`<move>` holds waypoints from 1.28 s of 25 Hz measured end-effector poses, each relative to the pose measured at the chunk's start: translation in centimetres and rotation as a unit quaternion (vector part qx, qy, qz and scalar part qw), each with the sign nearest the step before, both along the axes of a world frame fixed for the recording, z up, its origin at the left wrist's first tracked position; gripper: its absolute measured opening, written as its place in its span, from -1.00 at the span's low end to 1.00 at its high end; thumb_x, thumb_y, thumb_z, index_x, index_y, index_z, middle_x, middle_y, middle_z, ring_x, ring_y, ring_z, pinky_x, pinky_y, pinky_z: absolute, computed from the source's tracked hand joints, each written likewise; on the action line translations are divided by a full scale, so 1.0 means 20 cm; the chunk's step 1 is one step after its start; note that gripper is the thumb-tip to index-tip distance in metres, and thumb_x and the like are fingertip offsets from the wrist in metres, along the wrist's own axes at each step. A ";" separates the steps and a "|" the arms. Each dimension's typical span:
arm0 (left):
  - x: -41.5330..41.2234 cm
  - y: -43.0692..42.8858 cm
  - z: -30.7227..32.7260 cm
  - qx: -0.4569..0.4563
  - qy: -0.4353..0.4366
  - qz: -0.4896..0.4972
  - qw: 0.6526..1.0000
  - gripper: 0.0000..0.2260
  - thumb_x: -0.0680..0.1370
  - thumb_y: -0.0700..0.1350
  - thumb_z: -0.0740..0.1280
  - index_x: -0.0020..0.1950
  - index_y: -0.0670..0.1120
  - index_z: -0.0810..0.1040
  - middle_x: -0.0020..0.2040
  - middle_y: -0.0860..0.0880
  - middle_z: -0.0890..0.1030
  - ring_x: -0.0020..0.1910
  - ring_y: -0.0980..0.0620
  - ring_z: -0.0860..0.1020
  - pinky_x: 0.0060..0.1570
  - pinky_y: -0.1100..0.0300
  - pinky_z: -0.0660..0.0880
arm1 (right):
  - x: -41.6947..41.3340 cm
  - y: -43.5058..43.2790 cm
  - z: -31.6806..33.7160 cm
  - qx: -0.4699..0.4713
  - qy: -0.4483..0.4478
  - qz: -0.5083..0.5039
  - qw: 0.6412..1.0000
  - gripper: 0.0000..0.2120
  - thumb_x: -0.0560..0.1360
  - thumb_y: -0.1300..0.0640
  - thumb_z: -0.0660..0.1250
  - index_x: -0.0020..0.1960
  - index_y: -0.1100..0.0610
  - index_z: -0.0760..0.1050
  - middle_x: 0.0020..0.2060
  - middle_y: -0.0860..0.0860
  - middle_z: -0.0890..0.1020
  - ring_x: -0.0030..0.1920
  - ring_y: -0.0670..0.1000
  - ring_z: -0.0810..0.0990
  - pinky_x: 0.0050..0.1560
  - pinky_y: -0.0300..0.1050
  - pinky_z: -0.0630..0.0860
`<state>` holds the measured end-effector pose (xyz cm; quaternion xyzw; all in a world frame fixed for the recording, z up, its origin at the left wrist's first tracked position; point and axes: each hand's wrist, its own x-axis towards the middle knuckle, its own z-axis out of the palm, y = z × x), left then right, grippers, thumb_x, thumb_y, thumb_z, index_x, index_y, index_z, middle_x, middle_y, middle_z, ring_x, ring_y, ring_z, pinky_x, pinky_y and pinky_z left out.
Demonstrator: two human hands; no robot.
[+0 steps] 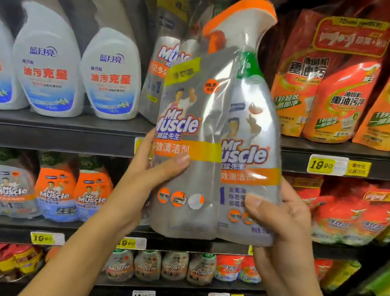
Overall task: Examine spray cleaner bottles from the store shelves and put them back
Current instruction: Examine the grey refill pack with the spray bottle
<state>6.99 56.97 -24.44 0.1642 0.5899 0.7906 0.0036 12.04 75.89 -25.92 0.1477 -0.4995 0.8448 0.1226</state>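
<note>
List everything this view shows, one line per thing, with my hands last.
Mr Muscle twin pack: one, silver-grey with orange spray head, held up in front of the shelves.
White spray bottles: three in view, white with blue labels, top shelf left.
Orange packs: several, orange-red, top shelf right.
Shelved Mr Muscle bottles: several, grey and orange, middle shelf left.
Price tags: several, yellow, on shelf edges.
Shelves: four tiers in view, black.
Left hand: grips the pack's lower left.
Right hand: grips the pack's lower right.
</note>
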 end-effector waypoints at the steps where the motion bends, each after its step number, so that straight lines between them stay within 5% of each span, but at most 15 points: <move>1: 0.00 -0.01 -0.01 -0.004 0.009 0.006 1.000 -0.51 0.25 0.05 0.50 0.17 0.10 0.58 0.04 0.00 0.70 -0.01 0.05 0.67 -0.18 0.27 0.58 | 0.00 0.01 -0.01 -0.004 -0.007 0.021 1.000 -0.52 0.14 0.33 0.43 0.08 0.22 0.61 -0.07 0.24 0.69 -0.11 0.19 0.69 -0.17 -0.01 0.62; 4: 0.04 0.00 -0.05 0.006 0.026 0.041 0.999 -0.66 0.22 0.01 0.52 -0.02 0.11 0.66 -0.04 -0.03 0.72 -0.09 0.02 0.69 -0.22 0.26 0.58 | -0.01 0.07 -0.03 0.009 -0.043 0.069 0.997 -0.43 0.17 0.30 0.41 0.20 0.22 0.52 0.00 0.28 0.66 -0.05 0.24 0.66 -0.14 0.05 0.62; 9: 0.16 0.07 -0.12 -0.026 0.058 0.045 0.997 -0.50 0.20 -0.04 0.58 0.12 0.14 0.62 -0.02 0.01 0.71 -0.06 0.04 0.69 -0.19 0.29 0.59 | -0.02 0.16 0.00 0.108 -0.075 0.075 0.989 -0.54 0.19 0.17 0.52 0.09 0.09 0.61 0.00 0.21 0.69 -0.07 0.17 0.70 -0.18 -0.06 0.62; 14: 0.17 0.14 -0.09 -0.100 0.090 0.025 0.991 -0.41 0.19 0.06 0.60 0.17 0.30 0.52 0.02 0.11 0.70 -0.02 0.12 0.67 -0.15 0.35 0.57 | -0.05 0.18 -0.02 0.099 -0.045 0.000 0.994 -0.56 0.15 0.15 0.54 0.03 0.06 0.65 -0.04 0.18 0.71 -0.06 0.19 0.70 -0.20 -0.08 0.62; 19: -0.05 0.16 0.16 -0.153 0.154 0.023 0.976 -0.21 0.19 0.08 0.60 0.38 0.07 0.40 0.12 0.12 0.66 0.10 0.16 0.62 0.12 0.23 0.54 | -0.23 0.24 0.12 0.055 0.033 -0.084 0.994 -0.54 0.09 0.23 0.58 -0.02 0.12 0.62 -0.13 0.11 0.72 -0.18 0.08 0.71 -0.24 -0.09 0.61; 23: -0.27 0.26 0.32 -0.146 0.209 0.040 0.966 -0.49 0.31 -0.10 0.52 0.24 -0.02 0.51 0.10 0.05 0.67 0.08 0.11 0.61 0.14 0.17 0.50 | -0.41 0.30 0.30 0.076 0.109 -0.141 0.981 -0.60 0.15 0.20 0.57 -0.03 0.04 0.60 -0.15 0.01 0.73 -0.16 0.02 0.70 -0.19 -0.12 0.60; 27: -0.41 0.36 0.35 -0.122 0.232 0.084 0.961 -0.46 0.38 -0.08 0.48 0.33 -0.08 0.45 0.17 0.00 0.63 0.16 0.07 0.58 0.19 0.08 0.49 | -0.58 0.36 0.41 0.108 0.164 -0.164 0.967 -0.68 0.21 0.11 0.53 -0.05 -0.09 0.63 -0.12 -0.05 0.73 -0.12 -0.03 0.69 -0.14 -0.14 0.59; 32: -0.48 0.43 0.30 -0.138 0.239 0.138 0.951 -0.54 0.43 -0.11 0.43 0.32 -0.06 0.44 0.13 0.07 0.63 0.11 0.14 0.59 0.21 0.11 0.49 | -0.72 0.41 0.39 0.151 0.176 -0.185 0.955 -0.59 0.21 0.08 0.52 0.03 0.02 0.53 -0.15 -0.11 0.72 -0.14 -0.12 0.68 -0.15 -0.25 0.56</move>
